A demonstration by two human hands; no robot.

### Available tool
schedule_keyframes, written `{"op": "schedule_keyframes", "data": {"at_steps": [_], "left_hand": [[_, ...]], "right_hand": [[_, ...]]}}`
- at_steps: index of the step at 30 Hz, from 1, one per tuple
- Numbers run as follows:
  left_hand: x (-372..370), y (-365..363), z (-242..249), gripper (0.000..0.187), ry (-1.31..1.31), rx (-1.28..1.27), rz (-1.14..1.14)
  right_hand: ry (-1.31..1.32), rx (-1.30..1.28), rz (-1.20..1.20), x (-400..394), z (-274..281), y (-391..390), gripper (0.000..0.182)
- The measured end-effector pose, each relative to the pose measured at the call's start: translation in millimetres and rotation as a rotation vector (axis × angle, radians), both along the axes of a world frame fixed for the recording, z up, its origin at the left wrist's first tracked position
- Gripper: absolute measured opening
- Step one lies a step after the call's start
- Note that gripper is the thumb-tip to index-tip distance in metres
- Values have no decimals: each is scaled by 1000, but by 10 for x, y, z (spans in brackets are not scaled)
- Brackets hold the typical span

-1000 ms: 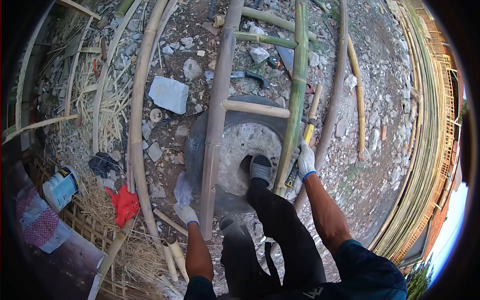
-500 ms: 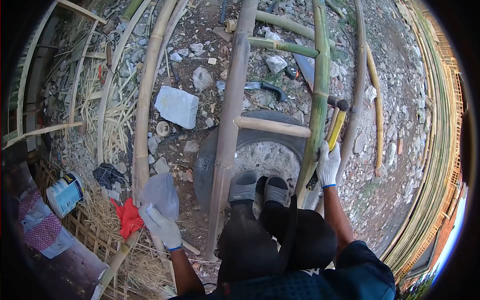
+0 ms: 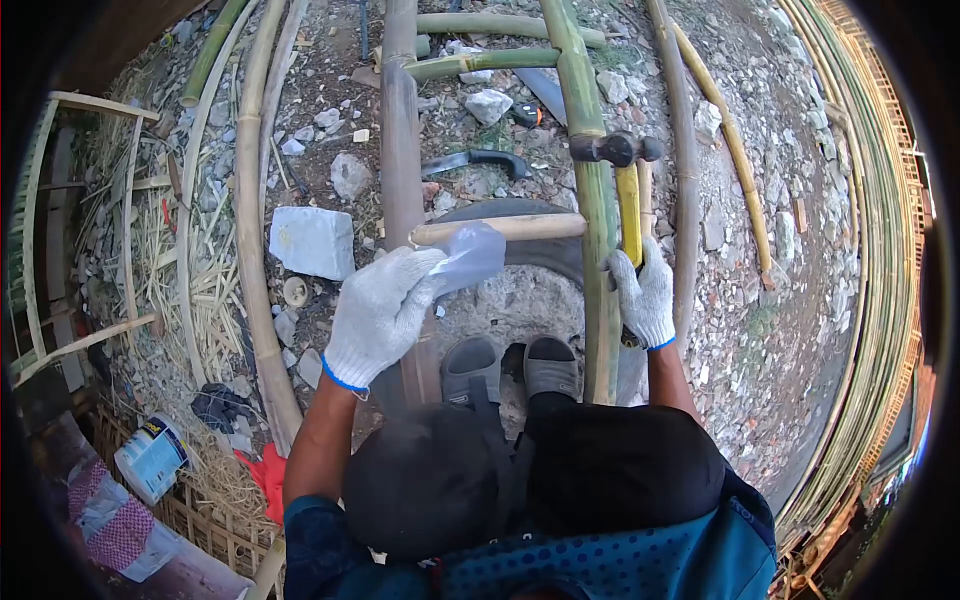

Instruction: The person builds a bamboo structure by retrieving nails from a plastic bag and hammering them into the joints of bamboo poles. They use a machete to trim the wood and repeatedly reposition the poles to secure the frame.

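A bamboo ladder frame lies on the ground, with a brown rail [image 3: 401,150], a green rail [image 3: 590,190] and a pale rung [image 3: 520,228] across them over an old tyre [image 3: 555,255]. My left hand [image 3: 380,315], in a white glove, holds a small clear plastic bag [image 3: 470,255] just below the rung's left end. My right hand [image 3: 645,295], also gloved, grips a yellow-handled hammer [image 3: 627,185] whose dark head sits beside the green rail. Both my feet in grey shoes [image 3: 510,365] rest on the tyre's filled centre.
A machete [image 3: 480,160] and a saw [image 3: 545,92] lie past the tyre among stones. A white block [image 3: 312,242] sits left. Long bamboo poles [image 3: 850,250] are stacked along the right. A paint can [image 3: 150,458] and red cloth [image 3: 268,480] lie lower left.
My left hand has lifted the plastic bag from the ground at the left up to the rung. My right hand has raised the hammer higher along the green rail. The view has shifted.
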State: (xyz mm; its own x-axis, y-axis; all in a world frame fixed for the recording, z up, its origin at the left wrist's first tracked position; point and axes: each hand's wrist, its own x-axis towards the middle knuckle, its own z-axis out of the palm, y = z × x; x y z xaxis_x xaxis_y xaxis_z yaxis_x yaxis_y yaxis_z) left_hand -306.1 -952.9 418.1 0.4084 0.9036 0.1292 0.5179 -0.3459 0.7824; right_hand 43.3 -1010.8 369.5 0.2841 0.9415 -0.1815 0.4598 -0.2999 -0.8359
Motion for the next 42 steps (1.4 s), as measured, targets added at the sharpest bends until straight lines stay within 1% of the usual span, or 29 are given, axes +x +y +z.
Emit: {"op": "schedule_keyframes", "data": {"at_steps": [1, 4, 5, 8, 9, 11, 12, 13, 15, 17, 20, 21, 22, 23, 24, 25, 26, 28, 29, 31, 32, 33, 34, 35, 36, 38, 39, 41, 42], "left_hand": [[42, 44, -50, 27, 121, 40, -78], [209, 84, -151, 35, 243, 266, -184], [232, 32, -182, 39, 238, 282, -157], [231, -113, -223, 40, 269, 318, -98], [204, -146, -232, 47, 272, 311, -106], [177, -163, -208, 54, 231, 216, -84], [163, -161, -181, 57, 209, 173, -71], [142, -177, -144, 68, 231, 94, -60], [124, -139, -7, 72, 225, -51, -107], [63, -89, 8, 79, 271, -145, -203], [87, -111, -9, 82, 490, -316, -351], [121, -195, -34, 84, 417, -359, -363], [131, -304, -84, 84, 428, -301, -395], [132, -404, -154, 85, 439, -240, -435], [140, -489, -226, 86, 447, -178, -477], [158, -565, -292, 66, 545, -95, -502], [143, -612, -432, 58, 565, -78, -517], [105, -668, -668, 42, 609, -41, -551], [121, -596, -565, 23, 485, -113, -487], [147, -407, -340, 23, 331, -492, -277], [155, -323, -287, 24, 250, -680, -161], [151, -244, -286, 27, 195, -635, -120], [209, -199, -239, 32, 35, -609, -91], [202, -114, -227, 30, 87, -639, -114], [181, -51, -221, 29, 144, -671, -141], [164, -51, -300, 32, -40, -692, -60], [173, -41, -323, 33, -136, -697, -13], [169, -50, -354, 32, -107, -636, -16], [184, -76, -360, 32, -92, -609, -21]], "right_hand": [[-139, -23, -45, 117, -40, -117, 24], [-455, -9, -154, 364, -175, -476, 33], [-530, 44, -142, 508, -376, -681, 42], [-500, -113, -159, 555, -568, -1184, 46], [-558, -98, -136, 524, -662, -1336, 45], [-646, -36, -88, 460, -934, -1632, 47], [-660, -61, -87, 421, -1016, -1688, 49], [-674, -83, -86, 393, -1095, -1736, 51], [-718, -96, -70, 363, -1222, -1783, 59], [-736, -93, -16, 400, -1369, -1855, 59], [-714, -88, 25, 450, -1463, -1901, 60], [-712, -88, 34, 481, -1491, -1950, 60], [-711, -94, 42, 485, -1426, -1975, 60], [-670, -155, 33, 420, -1213, -1889, 56], [-658, -113, -13, 380, -1043, -1788, 55], [-646, -70, -55, 363, -895, -1663, 53], [-633, -25, -92, 352, -737, -1508, 51], [-462, 73, -81, 300, -345, -1119, 48], [-403, 183, -71, 183, -88, -878, 39], [-211, 270, 169, 18, 218, -540, 28], [-19, 229, 309, -148, 373, -407, 20], [124, 297, 521, -284, 344, -312, 25], [96, 398, 644, -491, 283, -240, 27], [145, 468, 760, -685, 268, -118, 26], [35, 495, 888, -783, 152, -65, 25], [-28, 459, 854, -984, -194, -98, 25], [-162, 297, 876, -978, -244, -77, 26], [-416, -45, 905, -920, -345, -106, 29], [-511, -84, 880, -864, -524, -131, 26]]}}
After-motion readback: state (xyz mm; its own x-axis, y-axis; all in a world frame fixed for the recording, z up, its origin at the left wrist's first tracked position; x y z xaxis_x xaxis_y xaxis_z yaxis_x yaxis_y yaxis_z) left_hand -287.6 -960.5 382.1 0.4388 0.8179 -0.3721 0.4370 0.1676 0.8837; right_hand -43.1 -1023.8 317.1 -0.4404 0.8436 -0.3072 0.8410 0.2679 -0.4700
